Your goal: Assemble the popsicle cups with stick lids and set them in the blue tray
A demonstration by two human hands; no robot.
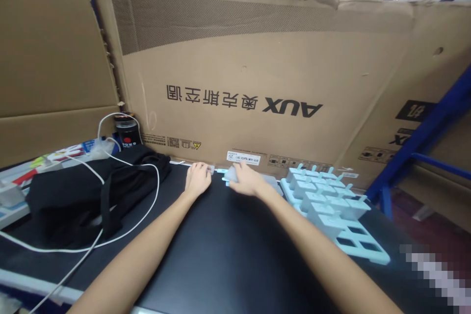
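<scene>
At the far side of the black table, my left hand (198, 178) has its fingers curled around a small pale piece that is mostly hidden. Close by on the right, my right hand (246, 179) is closed over a light-blue ice pop mold (230, 174), its stick end pointing left. A flat translucent piece (272, 184) lies behind my right wrist. Right of that stands a light-blue rack (368, 250) holding several ice pop molds (327, 221) with stick handles upright. Some openings at the rack's near end hold no mold.
A large cardboard box panel (243, 64) walls off the back. On the left are a black cloth bag (73, 201), a white cable (156, 191) looping across the table, and a dark-lidded jar (128, 130). A blue metal frame (415, 142) borders the right side.
</scene>
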